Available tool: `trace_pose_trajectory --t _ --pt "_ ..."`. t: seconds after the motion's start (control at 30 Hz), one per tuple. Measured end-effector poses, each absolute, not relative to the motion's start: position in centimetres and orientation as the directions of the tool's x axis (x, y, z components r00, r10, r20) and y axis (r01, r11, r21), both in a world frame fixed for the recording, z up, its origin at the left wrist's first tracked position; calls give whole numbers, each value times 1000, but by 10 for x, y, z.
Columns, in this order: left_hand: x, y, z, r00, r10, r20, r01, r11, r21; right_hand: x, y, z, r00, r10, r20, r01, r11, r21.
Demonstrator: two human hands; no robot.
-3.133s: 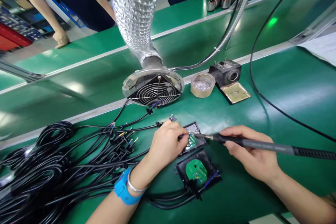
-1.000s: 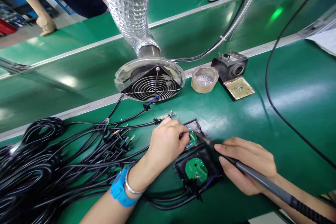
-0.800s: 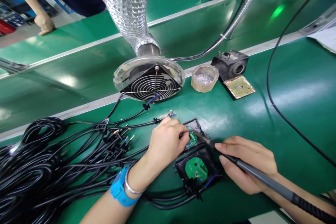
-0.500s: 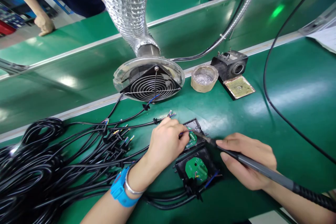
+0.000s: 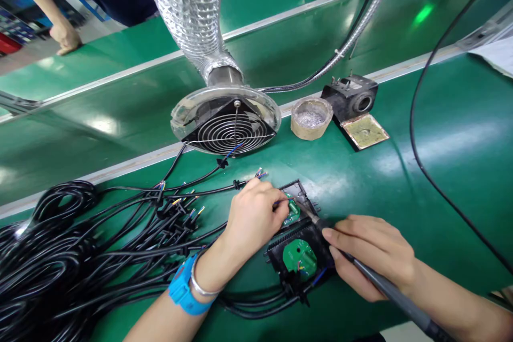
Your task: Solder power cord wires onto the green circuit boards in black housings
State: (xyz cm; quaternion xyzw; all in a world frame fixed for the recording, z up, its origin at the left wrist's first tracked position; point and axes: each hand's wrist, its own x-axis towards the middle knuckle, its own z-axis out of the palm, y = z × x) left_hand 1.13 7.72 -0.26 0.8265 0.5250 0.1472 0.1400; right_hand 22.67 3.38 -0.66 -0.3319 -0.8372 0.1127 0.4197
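Observation:
My right hand (image 5: 372,256) grips a soldering iron (image 5: 379,280), its tip resting at or just over the far green circuit board (image 5: 294,214). Thumb and forefinger of my left hand (image 5: 256,208) pinch a thin blue wire (image 5: 282,201) at that same board. The board sits in a black plastic housing (image 5: 297,190), partly hidden behind my left fingers. Nearer to me, a second green circuit board (image 5: 300,257) lies in another black housing (image 5: 276,255), with small coloured wires on it and a black cable running off to the left.
Many black cables (image 5: 52,256) with stripped ends pile up at left. A fume extractor fan (image 5: 236,131) hangs from a foil duct (image 5: 192,10). Behind stand a solder dross cup (image 5: 310,127) and an iron stand (image 5: 352,99) with sponge (image 5: 365,132). A co-worker's hand (image 5: 65,37) rests far left.
My right hand has shifted slightly down and left, and the soldering iron's handle now slopes more steeply. My left hand stays in place with the wire.

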Motion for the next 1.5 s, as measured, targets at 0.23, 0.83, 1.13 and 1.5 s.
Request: trace_pose_trajectory --t 0.23,0.83,1.13,1.5 --pt "11 76 -3 400 912 89 827 -401 394 234 28 -2 -367 711 600 471 698 -538" --pt "7 76 5 490 872 4 817 -461 347 224 33 -19 -204 826 525 506 548 -666" --pt "19 74 10 397 918 -7 863 -371 343 209 40 -27 -220 885 410 534 461 -709" --pt "-1 72 9 463 885 50 717 -406 567 210 40 -30 -221 885 409 480 464 -745"
